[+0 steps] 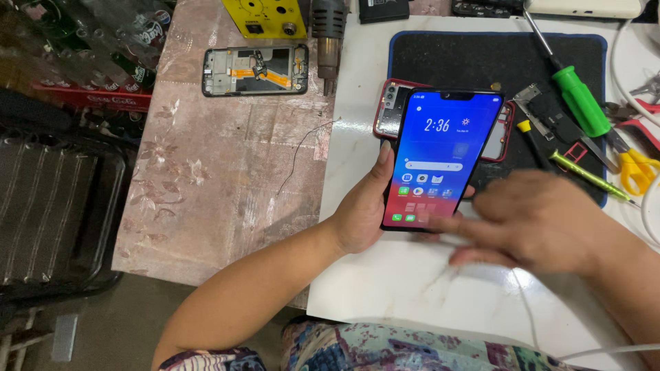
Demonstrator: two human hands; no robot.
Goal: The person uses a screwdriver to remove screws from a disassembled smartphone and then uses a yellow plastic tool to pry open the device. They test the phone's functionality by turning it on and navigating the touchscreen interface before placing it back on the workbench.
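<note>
- Head view: the left hand (pixel 361 213) held a phone (pixel 440 158) upright above the surface (pixel 385 288), fingers wrapped round its left edge and back, thumb along the side.
- The phone's screen was lit, blue at the top fading to red at the bottom, with a clock and rows of icons.
- The right hand (pixel 536 220) was blurred, loosely open and holding nothing; its forefinger reached to the lower edge of the screen, though whether it touched the glass could not be told.
- Just behind the phone a red phone shell (pixel 392 106) lay on a black mat (pixel 474 58), partly hidden by the phone.
- On the mat's right side lay a green-handled screwdriver (pixel 577 96), a thin yellow-green tool (pixel 591 177) and some small metal parts.
- Yellow-handled scissors (pixel 636 168) lay at the right edge, just beside the mat.
- Farther left, on a pink patterned top (pixel 206 178), lay an opened phone frame (pixel 254 70) with orange ribbon cables, well apart from the hands.
- A thin dark wire (pixel 302 154) curled across the pink top, near the white surface's edge.
- A yellow box (pixel 265 17) and a dark heat gun (pixel 328 41) stood at the top edge.
</note>
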